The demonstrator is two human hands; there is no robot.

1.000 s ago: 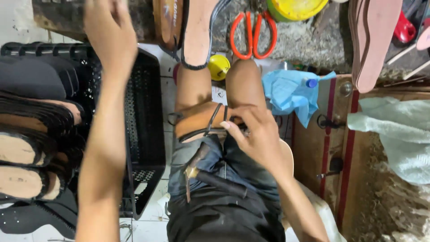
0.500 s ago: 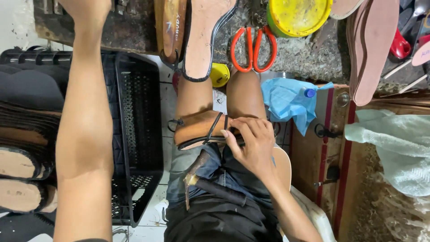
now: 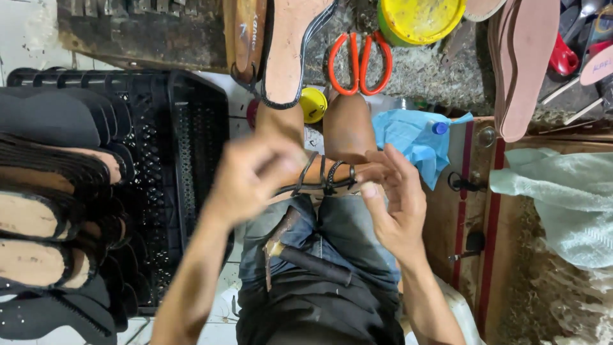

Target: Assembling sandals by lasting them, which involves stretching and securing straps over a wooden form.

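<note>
Both hands meet over my lap. My left hand, blurred, pinches one end of a bundle of thin black sandal straps. My right hand holds the other end with its fingertips, the remaining fingers spread. The straps stretch across my bare knees between the two hands. A hammer with a dark handle lies on my lap just below them. On the bench edge above rests a tan sandal sole with a black rim.
Orange-handled scissors and a yellow bowl sit on the stone bench. A black plastic crate with stacked soles stands at left. A blue cloth, pink soles and a pale bag lie at right.
My left arm has come down from the bench to my lap and taken hold of the straps. My right hand shifted from gripping the strapped piece to holding the strap ends.
</note>
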